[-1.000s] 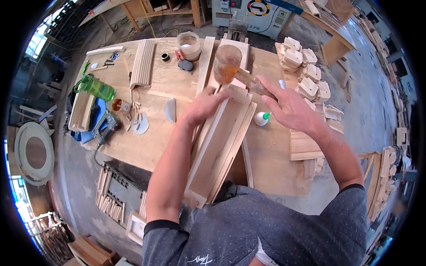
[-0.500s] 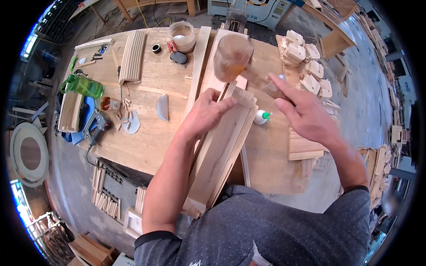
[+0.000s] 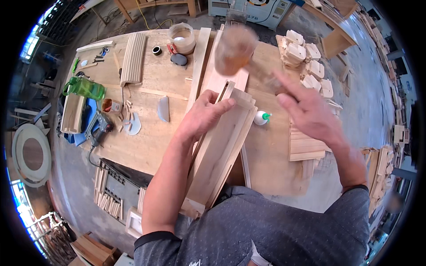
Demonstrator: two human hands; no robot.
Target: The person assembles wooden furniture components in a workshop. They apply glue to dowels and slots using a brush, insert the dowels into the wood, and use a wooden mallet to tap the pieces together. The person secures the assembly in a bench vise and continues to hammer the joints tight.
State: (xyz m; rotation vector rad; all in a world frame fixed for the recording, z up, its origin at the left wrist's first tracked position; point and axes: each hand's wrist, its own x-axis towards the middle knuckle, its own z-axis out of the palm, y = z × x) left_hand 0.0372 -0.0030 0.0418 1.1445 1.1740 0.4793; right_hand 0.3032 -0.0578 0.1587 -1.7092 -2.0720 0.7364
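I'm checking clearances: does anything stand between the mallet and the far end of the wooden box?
Nothing visible between the mallet, in the right hand, and the wooden box; the left hand grips its left side near that end.

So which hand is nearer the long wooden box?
The left. The left hand grips the long wooden box near its far end; the right hand is apart from it, off to the right, holding the mallet.
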